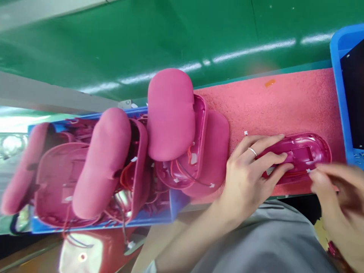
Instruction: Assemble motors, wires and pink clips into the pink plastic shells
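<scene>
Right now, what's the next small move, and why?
Probably pinch the white connector with the right hand while the left hand braces the magenta plastic shell. The right thumb and forefinger appear to be at the connector, and the left fingertips are inside the shell; blur hides whether the connector is gripped.

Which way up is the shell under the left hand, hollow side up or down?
Hollow side up: the pink shell shows its inner walls, a rectangular recess and a red wire lying inside.
</scene>
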A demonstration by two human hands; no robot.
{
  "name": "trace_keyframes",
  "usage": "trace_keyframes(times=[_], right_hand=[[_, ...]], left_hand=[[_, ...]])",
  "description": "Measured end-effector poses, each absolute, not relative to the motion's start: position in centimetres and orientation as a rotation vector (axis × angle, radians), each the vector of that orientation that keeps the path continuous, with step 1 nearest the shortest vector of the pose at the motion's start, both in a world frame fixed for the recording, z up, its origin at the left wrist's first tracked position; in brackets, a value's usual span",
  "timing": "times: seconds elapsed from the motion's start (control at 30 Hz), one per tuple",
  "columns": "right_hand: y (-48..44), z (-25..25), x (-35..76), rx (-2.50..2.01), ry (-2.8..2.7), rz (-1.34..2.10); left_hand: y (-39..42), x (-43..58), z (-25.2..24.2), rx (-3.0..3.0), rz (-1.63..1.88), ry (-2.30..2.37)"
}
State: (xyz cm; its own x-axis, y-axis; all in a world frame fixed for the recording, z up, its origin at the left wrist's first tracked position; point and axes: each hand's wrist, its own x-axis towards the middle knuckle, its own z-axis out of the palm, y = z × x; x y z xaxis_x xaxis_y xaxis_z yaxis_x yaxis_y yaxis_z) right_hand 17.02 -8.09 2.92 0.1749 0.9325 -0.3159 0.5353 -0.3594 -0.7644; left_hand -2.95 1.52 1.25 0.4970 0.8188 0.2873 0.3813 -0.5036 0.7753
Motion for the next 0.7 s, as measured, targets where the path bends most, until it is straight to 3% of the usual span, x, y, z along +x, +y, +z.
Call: trace_keyframes(times=[0.2,0.4,0.7], right_hand=[[-5.6,3.9,17.2,-2.045,-1.285,1.163],[-3.8,4.8,17.8,-1.846,-1.24,1.431],[-2.7,5.5,17.9,-1.801,-1.508,1.394]], left_hand=[[1.8,-3.1,0.6,1.995,0.809,0.949],[2.3,-3.3,0.7,1.98,0.781,0.913],[2.4,-3.2,1.2,1.974,0.694,0.936]])
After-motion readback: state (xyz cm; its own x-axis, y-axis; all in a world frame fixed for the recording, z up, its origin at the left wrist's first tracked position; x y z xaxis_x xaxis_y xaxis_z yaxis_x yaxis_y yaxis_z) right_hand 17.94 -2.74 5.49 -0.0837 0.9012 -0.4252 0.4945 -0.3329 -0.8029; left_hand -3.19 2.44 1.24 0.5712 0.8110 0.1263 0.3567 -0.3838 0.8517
